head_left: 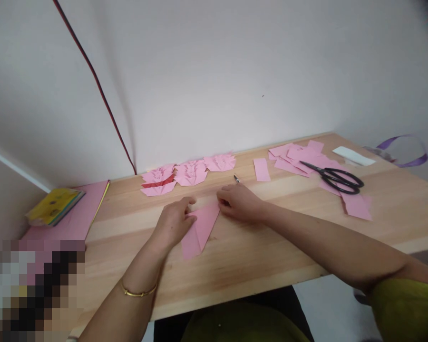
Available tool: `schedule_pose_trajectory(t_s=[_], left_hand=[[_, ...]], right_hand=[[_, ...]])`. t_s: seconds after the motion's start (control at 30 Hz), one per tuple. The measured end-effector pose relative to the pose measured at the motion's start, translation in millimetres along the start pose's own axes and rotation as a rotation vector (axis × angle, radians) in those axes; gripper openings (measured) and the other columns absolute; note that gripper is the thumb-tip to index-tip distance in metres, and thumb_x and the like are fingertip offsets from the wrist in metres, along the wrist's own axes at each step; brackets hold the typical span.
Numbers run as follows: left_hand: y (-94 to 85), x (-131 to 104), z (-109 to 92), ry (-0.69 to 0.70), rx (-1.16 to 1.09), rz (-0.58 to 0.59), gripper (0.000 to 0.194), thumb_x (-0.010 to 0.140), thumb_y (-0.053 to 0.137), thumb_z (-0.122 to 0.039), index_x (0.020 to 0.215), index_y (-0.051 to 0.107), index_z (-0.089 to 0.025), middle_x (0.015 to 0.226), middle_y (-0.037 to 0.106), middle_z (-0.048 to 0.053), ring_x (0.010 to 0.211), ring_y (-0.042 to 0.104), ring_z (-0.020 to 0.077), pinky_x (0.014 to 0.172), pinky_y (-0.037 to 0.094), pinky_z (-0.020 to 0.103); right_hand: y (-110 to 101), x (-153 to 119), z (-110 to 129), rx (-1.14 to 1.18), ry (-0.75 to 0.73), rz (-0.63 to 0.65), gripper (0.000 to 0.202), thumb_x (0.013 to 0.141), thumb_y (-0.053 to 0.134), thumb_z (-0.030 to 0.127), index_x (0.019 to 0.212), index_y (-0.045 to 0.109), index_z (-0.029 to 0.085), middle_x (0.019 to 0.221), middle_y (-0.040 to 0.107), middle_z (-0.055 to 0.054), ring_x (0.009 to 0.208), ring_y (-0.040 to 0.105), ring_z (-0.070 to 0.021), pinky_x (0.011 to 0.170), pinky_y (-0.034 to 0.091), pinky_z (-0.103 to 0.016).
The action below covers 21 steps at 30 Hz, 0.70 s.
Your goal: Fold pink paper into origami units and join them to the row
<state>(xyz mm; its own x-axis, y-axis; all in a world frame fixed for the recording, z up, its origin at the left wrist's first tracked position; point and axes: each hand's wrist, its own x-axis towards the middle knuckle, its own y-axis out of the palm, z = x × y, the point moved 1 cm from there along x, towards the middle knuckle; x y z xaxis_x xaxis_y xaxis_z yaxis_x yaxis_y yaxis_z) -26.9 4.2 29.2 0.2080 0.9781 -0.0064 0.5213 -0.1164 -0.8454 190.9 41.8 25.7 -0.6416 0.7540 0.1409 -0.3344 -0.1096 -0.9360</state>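
A folded pink sheet of paper (201, 230) lies slantwise on the wooden table in front of me, a crease running along its lower part. My left hand (174, 218) rests at its left edge, thumb on the paper and index finger bent, with a gap between them. At the upper right corner of the sheet, my right hand (237, 202) is closed, its curled fingers pinching the paper's edge. Just behind the right knuckles the end of a pen (237, 179) shows; the rest of it is hidden by the hand.
Along the wall lie cut pink paper shapes (191, 173), one with a red strip (157, 182). A small pink rectangle (261, 170), a pile of pink pieces (294, 157) and black scissors (337, 178) are rightward. A yellow packet (55, 206) sits on pink sheets at left.
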Motion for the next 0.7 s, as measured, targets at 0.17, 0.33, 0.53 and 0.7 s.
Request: schedule_pose_trajectory(t_s=[0.17, 0.33, 0.53, 0.7], left_hand=[[-1.8, 0.9, 1.8, 0.024, 0.204, -0.117, 0.045, 0.068, 0.069, -0.021, 0.112, 0.057, -0.022, 0.101, 0.058, 0.006, 0.096, 0.053, 0.0225, 0.084, 0.041, 0.036], [5.2, -0.4, -3.3, 0.246, 0.257, -0.062, 0.02, 0.075, 0.056, -0.009, 0.093, 0.059, -0.018, 0.091, 0.06, 0.005, 0.089, 0.053, 0.0205, 0.079, 0.043, 0.034], [17.1, -8.0, -20.2, 0.496, 0.319, 0.104, 0.023, 0.077, 0.058, -0.023, 0.1, 0.059, -0.019, 0.096, 0.06, 0.006, 0.091, 0.052, 0.0221, 0.079, 0.042, 0.034], [16.2, -9.1, -26.8, 0.469, 0.41, 0.147, 0.033, 0.074, 0.062, -0.035, 0.104, 0.059, -0.021, 0.093, 0.058, 0.006, 0.089, 0.051, 0.0236, 0.076, 0.041, 0.035]], right_hand=[[-0.7, -0.5, 0.4, 0.059, 0.012, -0.005, 0.007, 0.08, 0.049, 0.015, 0.086, 0.052, 0.017, 0.09, 0.058, -0.006, 0.078, 0.052, -0.0158, 0.069, 0.029, -0.026], [0.2, 0.3, 3.5, 0.112, -0.077, 0.051, 0.013, 0.083, 0.046, 0.01, 0.083, 0.057, 0.016, 0.091, 0.06, -0.006, 0.085, 0.054, -0.0167, 0.074, 0.028, -0.028], [2.1, 2.6, -1.8, 0.155, -0.088, 0.076, 0.018, 0.082, 0.044, 0.009, 0.084, 0.061, 0.018, 0.092, 0.063, -0.004, 0.088, 0.056, -0.0178, 0.077, 0.028, -0.03], [4.1, 4.9, -5.2, 0.169, -0.086, 0.095, 0.019, 0.082, 0.044, 0.009, 0.085, 0.06, 0.018, 0.094, 0.065, -0.004, 0.089, 0.056, -0.0182, 0.08, 0.028, -0.031]])
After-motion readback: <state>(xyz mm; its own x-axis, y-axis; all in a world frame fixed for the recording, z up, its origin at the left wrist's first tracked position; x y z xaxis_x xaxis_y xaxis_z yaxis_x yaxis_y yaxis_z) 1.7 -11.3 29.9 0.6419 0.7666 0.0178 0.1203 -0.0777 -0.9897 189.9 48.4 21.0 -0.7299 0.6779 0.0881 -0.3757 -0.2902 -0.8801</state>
